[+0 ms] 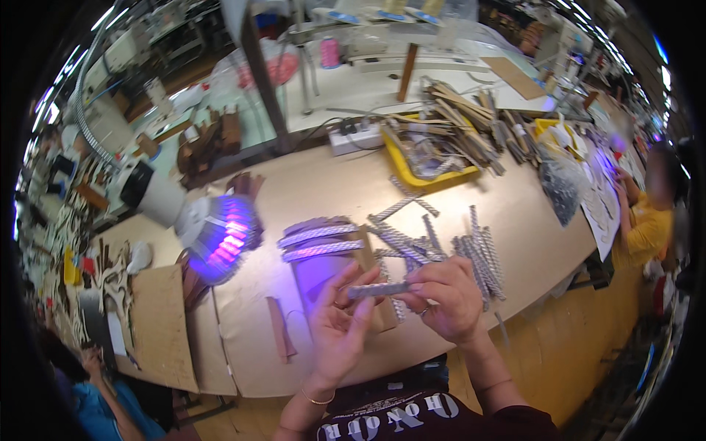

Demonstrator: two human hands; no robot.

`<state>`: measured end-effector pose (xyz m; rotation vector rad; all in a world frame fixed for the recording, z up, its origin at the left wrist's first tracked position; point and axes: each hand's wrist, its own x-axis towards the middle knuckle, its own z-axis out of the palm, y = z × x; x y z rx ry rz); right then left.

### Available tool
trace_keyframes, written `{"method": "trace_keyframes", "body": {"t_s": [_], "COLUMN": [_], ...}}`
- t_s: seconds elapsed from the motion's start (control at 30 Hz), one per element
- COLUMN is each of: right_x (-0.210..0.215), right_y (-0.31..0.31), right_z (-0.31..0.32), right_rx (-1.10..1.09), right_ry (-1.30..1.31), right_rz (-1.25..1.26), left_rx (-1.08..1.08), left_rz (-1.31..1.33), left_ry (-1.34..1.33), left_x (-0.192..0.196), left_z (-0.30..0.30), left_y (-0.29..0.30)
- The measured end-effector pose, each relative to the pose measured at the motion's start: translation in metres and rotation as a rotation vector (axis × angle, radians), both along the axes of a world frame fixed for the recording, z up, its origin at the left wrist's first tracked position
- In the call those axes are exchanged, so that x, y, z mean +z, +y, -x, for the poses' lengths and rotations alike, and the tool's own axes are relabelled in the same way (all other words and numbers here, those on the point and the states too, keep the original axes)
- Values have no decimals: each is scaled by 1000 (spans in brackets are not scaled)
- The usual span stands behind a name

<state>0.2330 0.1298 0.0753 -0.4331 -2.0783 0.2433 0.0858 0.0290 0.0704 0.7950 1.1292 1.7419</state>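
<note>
A short grey-white braided strip (pixel 379 289) is held level above the table edge. My right hand (pixel 450 298) pinches its right end between thumb and fingers. At the strip's other end is my left hand (pixel 340 320), its thumb and fingers spread apart around that end; whether they touch it is hard to tell. Just beyond my hands lies a stack of flat brown pieces (pixel 316 275), with pale braided strips (pixel 320 250) across its far part under purple light. More braided strips (pixel 482 253) lie in a loose pile to the right.
A lamp (pixel 220 235) glowing purple stands left of the stack. Behind are a yellow tray (pixel 426 180) heaped with strips and a white power strip (pixel 354 138). A cardboard sheet (pixel 160 327) lies at left. Co-workers sit at right (pixel 647 213) and lower left (pixel 114 404).
</note>
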Motion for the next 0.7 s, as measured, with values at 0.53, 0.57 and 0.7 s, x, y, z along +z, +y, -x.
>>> {"method": "trace_keyframes", "body": {"t_s": [0.53, 0.57, 0.7], "right_x": [3, 3, -4], "right_y": [-11, -12, -22], "right_z": [37, 35, 29], "right_rx": [53, 63, 99], "right_ry": [-267, -264, -251], "right_rz": [363, 383, 518], "left_rx": [233, 243, 253], "left_rz": [100, 124, 140], "left_ry": [-228, -190, -201], "left_x": [-34, -35, -31], "left_z": [61, 61, 57], "left_y": [-34, -34, -30]}}
